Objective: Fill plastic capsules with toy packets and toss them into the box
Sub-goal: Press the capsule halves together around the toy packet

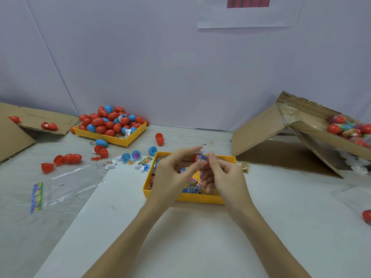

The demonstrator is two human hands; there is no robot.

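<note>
Both hands, left hand (174,171) and right hand (221,173), are pinching 1 printed toy packet (201,157) into 1 red plastic capsule (205,163); closing it likely comes next.

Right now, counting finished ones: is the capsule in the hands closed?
Not closed: a packet sticks out of the red capsule held by both hands.
</note>
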